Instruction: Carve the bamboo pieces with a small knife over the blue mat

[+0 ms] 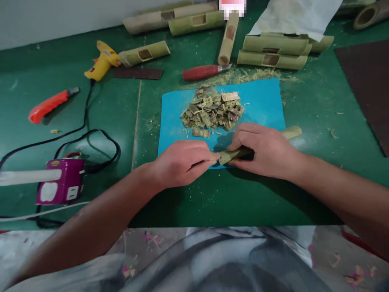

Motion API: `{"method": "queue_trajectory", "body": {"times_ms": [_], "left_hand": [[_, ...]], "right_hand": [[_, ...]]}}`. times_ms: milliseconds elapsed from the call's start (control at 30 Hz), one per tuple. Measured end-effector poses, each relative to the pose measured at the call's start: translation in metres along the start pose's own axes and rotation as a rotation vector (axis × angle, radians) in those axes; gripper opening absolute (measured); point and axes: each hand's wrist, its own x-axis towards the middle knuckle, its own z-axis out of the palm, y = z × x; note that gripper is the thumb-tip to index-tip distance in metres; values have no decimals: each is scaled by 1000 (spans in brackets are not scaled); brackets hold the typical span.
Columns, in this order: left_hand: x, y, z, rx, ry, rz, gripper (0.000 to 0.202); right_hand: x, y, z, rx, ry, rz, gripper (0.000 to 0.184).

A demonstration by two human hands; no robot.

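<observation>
My right hand (264, 150) is wrapped round a slim green bamboo piece (291, 132), which slants across the front of a blue sheet (173, 117). Its near end pokes out between thumb and fingers, and its far end sticks out past the knuckles. My left hand (185, 162) is closed in a pinch, fingertips right at that near end. Whatever the pinch holds, if anything, is too small to tell. Just beyond both hands, a heap of bamboo chips and shavings (212, 109) lies on the sheet.
Cut bamboo tubes (272, 60) with square holes lie at the back of the green table. A red-handled knife (202, 73) rests before them. Leftward are a yellow glue gun (103, 63), an orange cutter (50, 106) and a purple power socket (62, 180) with cords. A dark board (367, 81) lies right.
</observation>
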Motion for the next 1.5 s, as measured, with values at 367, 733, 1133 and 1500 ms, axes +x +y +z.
{"method": "queue_trajectory", "body": {"times_ms": [367, 733, 1133, 1500], "left_hand": [[4, -2, 4, -103, 44, -4, 19], [5, -3, 2, -132, 15, -29, 20], [6, -5, 0, -165, 23, -64, 18], [5, -3, -1, -159, 35, -77, 18]], "right_hand": [[-1, -2, -1, 0, 12, 40, 8], [-3, -2, -2, -16, 24, 47, 11], [-2, -2, -2, -18, 23, 40, 9], [-2, -2, -1, -25, 21, 28, 11]]}}
